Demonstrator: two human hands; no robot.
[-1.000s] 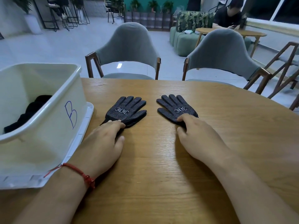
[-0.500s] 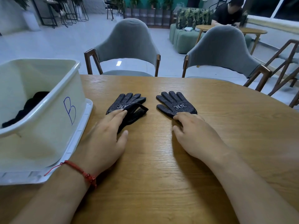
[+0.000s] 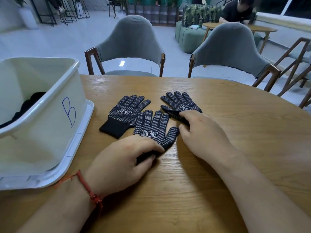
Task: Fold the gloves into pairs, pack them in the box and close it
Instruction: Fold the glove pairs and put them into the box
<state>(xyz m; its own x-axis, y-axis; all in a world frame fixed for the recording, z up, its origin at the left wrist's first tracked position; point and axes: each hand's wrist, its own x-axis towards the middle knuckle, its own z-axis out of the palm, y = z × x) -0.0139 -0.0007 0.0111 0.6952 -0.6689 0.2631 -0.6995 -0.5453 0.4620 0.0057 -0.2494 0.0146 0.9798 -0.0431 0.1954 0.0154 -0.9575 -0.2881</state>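
The left hand (image 3: 121,158) is pinching the cuff of the middle glove (image 3: 155,128), fingers pointing to 12 o'clock. The right hand (image 3: 202,133) is pressing the right glove (image 3: 180,105) loosely. Bare table (image 3: 235,123) is lying open at 3 o'clock; the box (image 3: 50,115) is standing at 9 o'clock.

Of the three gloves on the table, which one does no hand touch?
The far left glove, nearest the box, with its black cuff fully showing. The left hand grips the middle glove; the right hand presses the right glove.
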